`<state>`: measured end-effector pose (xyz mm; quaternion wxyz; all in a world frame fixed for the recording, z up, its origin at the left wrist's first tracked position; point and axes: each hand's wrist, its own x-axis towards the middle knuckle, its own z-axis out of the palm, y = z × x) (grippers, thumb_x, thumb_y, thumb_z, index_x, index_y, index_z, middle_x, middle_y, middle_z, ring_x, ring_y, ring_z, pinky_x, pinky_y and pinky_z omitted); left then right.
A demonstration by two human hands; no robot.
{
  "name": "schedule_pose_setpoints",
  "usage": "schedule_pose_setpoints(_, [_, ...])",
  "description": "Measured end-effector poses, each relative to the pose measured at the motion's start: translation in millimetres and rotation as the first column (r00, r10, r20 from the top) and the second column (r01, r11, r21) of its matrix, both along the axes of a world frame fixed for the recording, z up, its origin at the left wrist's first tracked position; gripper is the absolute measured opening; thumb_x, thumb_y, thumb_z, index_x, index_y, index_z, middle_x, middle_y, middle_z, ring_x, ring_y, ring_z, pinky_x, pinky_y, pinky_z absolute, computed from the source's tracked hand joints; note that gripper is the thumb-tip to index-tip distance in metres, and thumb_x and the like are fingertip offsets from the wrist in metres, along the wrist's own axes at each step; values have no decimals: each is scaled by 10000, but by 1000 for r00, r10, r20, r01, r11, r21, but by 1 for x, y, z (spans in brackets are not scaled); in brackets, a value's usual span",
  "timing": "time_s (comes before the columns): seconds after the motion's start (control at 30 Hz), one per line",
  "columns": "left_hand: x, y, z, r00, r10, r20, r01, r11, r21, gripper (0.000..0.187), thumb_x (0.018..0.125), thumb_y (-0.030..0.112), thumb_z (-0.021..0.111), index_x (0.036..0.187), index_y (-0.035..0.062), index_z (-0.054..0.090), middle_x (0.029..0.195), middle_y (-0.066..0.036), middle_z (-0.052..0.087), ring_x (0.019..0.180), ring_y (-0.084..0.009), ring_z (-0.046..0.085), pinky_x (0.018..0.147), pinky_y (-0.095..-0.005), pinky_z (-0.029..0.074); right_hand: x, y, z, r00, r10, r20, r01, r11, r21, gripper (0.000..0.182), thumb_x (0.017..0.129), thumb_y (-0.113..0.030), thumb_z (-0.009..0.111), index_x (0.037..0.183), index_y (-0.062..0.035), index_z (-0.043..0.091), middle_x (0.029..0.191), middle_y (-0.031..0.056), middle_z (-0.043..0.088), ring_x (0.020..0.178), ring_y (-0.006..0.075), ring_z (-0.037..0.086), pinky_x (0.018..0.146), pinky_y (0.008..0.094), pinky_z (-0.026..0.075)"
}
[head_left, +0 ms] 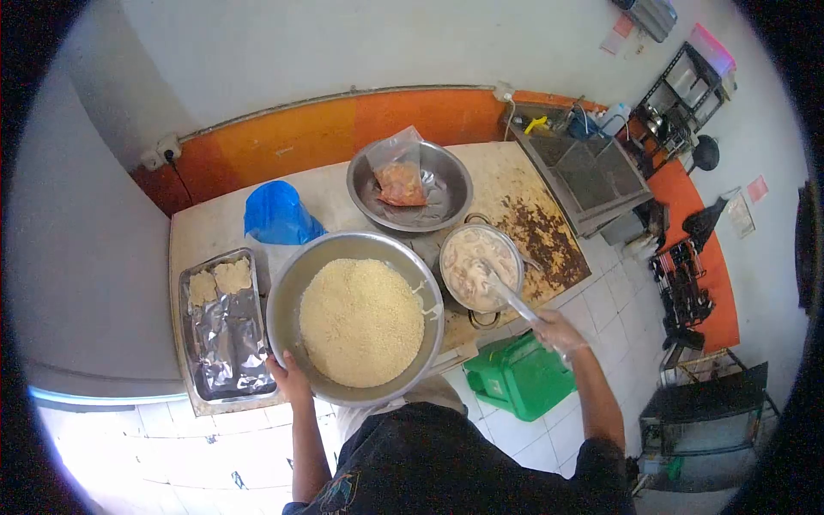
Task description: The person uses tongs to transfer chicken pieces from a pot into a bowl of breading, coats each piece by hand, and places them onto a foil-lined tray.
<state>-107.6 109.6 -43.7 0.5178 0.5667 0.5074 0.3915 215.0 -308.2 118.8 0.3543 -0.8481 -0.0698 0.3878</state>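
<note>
My left hand (290, 378) grips the lower left edge of a large metal bowl (283, 283), its fingers partly hidden. A heap of pale crumbs (360, 322) lies in the bowl. My right hand (560, 333), in a clear plastic glove, is closed round the end of metal tongs (513, 297). The far end of the tongs dips into a pot (445, 262) with side handles. Inside the pot are pieces in a thick beige batter (470, 262). Left of the large bowl lies a metal tray (190, 322) with a few crumb-coated pieces (230, 276) at its far end.
A second metal bowl (455, 189) behind holds a plastic bag of reddish food (401, 184). A blue plastic bag (279, 213) stands near the wall. On the floor is a green crate (524, 378); a metal fryer-like unit (592, 172) stands at the back right.
</note>
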Motion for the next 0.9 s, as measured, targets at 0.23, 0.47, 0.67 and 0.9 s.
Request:
schedule_pose_setpoints(0.23, [2, 0, 1, 1000, 9, -12, -9, 1000, -30, 240, 963, 236, 523, 1035, 21, 445, 966, -98, 520, 888, -185, 471, 845, -327, 394, -23, 11, 17, 935, -350, 60, 332, 922, 200, 188, 909, -258, 585, 848, -81, 571, 593, -50, 456, 462, 72, 400, 392, 239, 314])
schedule_pose_setpoints(0.47, [-6, 11, -22, 998, -23, -56, 19, 997, -68, 225, 965, 218, 516, 1040, 18, 444, 967, -103, 516, 895, -192, 472, 844, -335, 396, -23, 1, 65, 656, 370, 658, -141, 917, -374, 323, 887, -318, 553, 968, -7, 573, 895, 214, 611, 876, 391, 589, 778, 487, 452])
schedule_pose_setpoints(0.67, [1, 3, -1, 1000, 8, -24, -8, 1000, -7, 257, 959, 245, 531, 1052, 19, 453, 956, -105, 511, 887, -200, 471, 836, -336, 395, -8, 8, 80, 709, 629, 318, -322, 691, -647, 401, 874, -399, 533, 975, -14, 578, 961, 238, 619, 947, 420, 584, 834, 513, 441])
schedule_pose_setpoints(0.9, [-3, 4, -11, 999, -6, -45, 6, 1000, -11, 279, 961, 264, 531, 1066, 17, 453, 956, -115, 513, 875, -200, 471, 821, -336, 399, 18, -1, 32, 724, 594, 350, -335, 747, -574, 412, 869, -403, 534, 866, 4, 596, 936, 259, 611, 946, 432, 576, 839, 499, 442])
